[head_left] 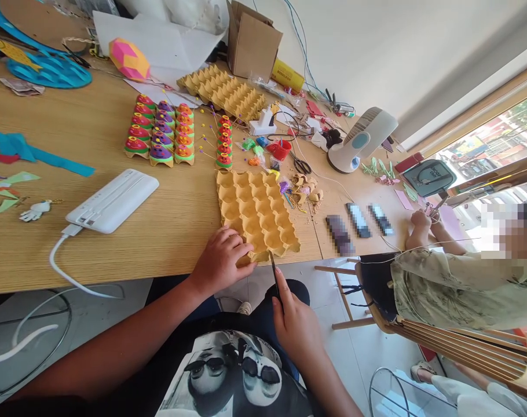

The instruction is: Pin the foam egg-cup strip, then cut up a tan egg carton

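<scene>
A yellow cardboard egg tray (pixel 255 209) lies at the table's front edge. My left hand (pixel 223 253) grips its near left corner, fingers over the top of the cups. In my right hand (pixel 296 321) is a slim dark knife (pixel 275 273), its tip touching the tray's near edge between two cups. Beyond the tray stands a narrow row of red and green painted cups (pixel 224 142). Left of that, a block of painted cups (pixel 160 130) in red, purple and orange sits on the table.
A white power bank (pixel 113 201) with a cable lies left. Torn tray scraps (pixel 307 188), scissors (pixel 302 164), a red cup (pixel 280 150) and a white fan (pixel 362 139) are to the right. Another egg tray (pixel 222 92) lies behind. A co-worker (pixel 458 284) sits at the right.
</scene>
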The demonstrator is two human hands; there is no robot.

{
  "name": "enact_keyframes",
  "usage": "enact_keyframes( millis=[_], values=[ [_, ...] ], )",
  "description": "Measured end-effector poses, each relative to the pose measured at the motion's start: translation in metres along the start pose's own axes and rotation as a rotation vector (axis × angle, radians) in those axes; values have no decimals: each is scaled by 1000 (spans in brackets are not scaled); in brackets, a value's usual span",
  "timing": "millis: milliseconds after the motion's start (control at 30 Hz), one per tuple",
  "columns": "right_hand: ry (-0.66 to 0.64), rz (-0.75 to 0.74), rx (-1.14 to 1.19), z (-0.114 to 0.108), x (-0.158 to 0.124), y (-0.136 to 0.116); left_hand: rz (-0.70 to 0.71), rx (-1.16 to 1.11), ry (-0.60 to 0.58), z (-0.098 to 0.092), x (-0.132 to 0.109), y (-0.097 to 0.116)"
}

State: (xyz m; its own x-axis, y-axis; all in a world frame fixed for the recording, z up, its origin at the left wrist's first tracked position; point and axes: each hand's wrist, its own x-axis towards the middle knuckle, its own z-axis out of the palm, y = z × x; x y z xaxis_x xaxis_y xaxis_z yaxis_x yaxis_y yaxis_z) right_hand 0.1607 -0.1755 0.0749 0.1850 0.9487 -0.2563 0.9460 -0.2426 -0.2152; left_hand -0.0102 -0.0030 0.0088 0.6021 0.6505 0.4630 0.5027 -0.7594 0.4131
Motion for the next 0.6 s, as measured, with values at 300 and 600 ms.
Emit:
enact_keyframes(
  millis=[300,600],
  values=[
    [-13,49,3,-6,-2,-5,-4,-15,8,0,1,0],
    [-53,62,-130,-18,22,-18,1,-1,-8,-1,2,1]
  ],
)
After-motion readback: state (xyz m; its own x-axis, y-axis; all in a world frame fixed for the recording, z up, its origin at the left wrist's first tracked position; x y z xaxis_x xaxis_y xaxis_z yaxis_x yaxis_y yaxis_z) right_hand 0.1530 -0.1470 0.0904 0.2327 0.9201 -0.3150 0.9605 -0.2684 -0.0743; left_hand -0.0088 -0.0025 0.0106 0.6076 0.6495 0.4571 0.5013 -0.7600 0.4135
